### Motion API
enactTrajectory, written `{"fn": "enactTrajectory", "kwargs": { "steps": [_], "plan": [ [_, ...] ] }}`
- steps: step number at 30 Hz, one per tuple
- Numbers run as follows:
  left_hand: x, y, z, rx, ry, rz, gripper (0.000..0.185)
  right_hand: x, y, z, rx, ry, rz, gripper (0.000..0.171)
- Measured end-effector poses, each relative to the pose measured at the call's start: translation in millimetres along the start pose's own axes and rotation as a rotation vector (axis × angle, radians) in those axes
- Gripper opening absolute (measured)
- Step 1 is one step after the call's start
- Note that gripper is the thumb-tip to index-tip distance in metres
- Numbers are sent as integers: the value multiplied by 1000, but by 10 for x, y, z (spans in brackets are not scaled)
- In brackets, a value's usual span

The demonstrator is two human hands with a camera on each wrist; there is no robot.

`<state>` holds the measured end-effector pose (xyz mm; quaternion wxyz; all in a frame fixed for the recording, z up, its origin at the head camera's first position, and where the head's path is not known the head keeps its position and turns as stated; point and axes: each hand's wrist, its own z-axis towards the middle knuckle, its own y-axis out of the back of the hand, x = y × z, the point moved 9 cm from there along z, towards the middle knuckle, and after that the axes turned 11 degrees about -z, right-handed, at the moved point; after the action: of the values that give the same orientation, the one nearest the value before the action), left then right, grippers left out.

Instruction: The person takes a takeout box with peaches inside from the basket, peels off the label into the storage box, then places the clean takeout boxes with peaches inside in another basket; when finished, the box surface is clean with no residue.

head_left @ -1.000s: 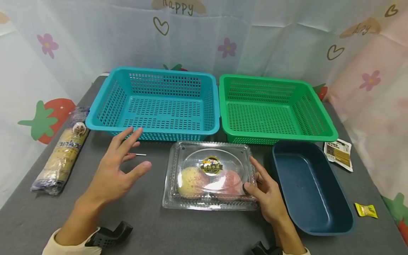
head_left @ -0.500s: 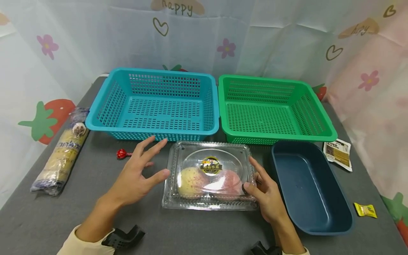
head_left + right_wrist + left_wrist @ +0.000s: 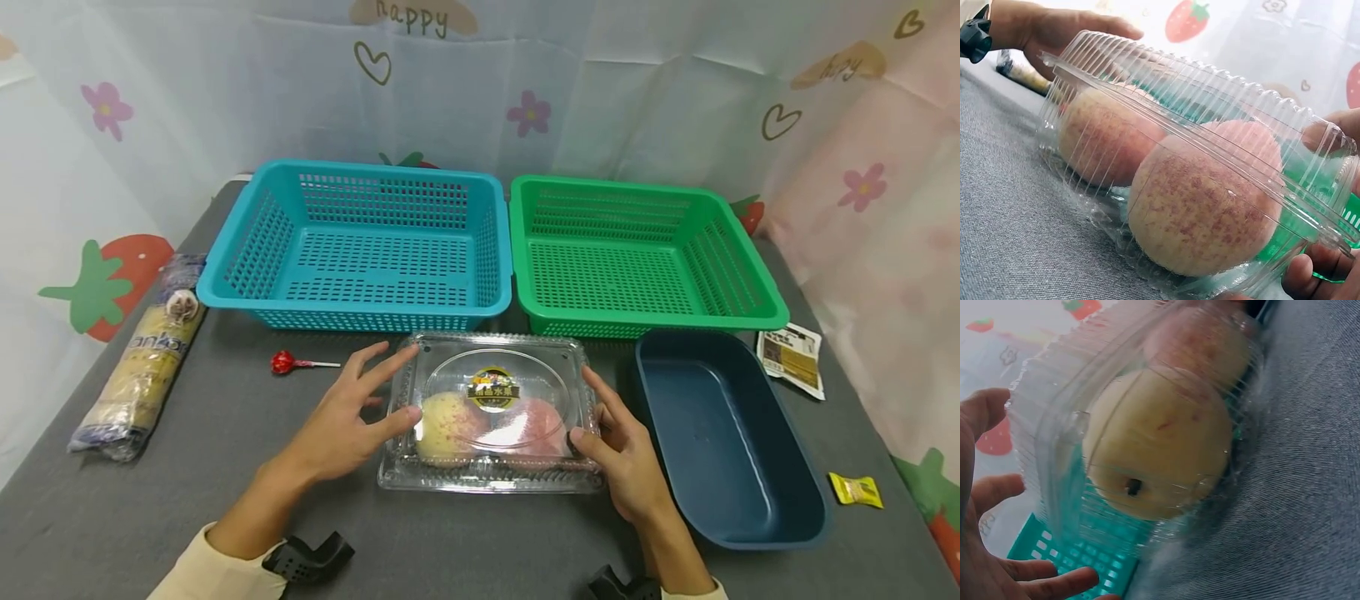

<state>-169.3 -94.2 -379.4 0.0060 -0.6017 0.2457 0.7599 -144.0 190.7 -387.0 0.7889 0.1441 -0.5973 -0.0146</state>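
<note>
A clear plastic clamshell box [image 3: 495, 367] with a black and gold label lies on the grey table in the head view. Two pale yellow-pink peaches [image 3: 1207, 203] show through its wall in the right wrist view. At the box's right side, my right hand [image 3: 630, 467] grips the edge, thumb on the lid and some fingers curled low at the side. My left hand [image 3: 337, 433] is at the left edge with fingers spread; its fingertips [image 3: 1000, 487] are right by the ridged rim in the left wrist view.
Behind stand a blue basket [image 3: 382, 312] and a green basket [image 3: 652, 321]. A dark blue tub [image 3: 720, 450] is close to my right hand. Around lie a red lollipop [image 3: 283, 362], a long packaged food [image 3: 142, 367], a white-brown packet [image 3: 792, 360] and a yellow-wrapped sweet [image 3: 856, 491].
My left hand has moved right to the box's left edge, uncovering the lollipop. My right hand and the box have stayed in place.
</note>
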Motion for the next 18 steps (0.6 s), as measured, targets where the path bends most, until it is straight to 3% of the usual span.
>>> {"fn": "enactTrajectory", "kwargs": {
  "steps": [13, 18],
  "plan": [
    [94, -80, 12, 10, 29, 7, 69, -14, -9, -2, -11, -4, -29, 67],
    [81, -96, 22, 26, 53, 28, 74, 15, 33, -14, -50, -25, -155, 64]
  ]
}}
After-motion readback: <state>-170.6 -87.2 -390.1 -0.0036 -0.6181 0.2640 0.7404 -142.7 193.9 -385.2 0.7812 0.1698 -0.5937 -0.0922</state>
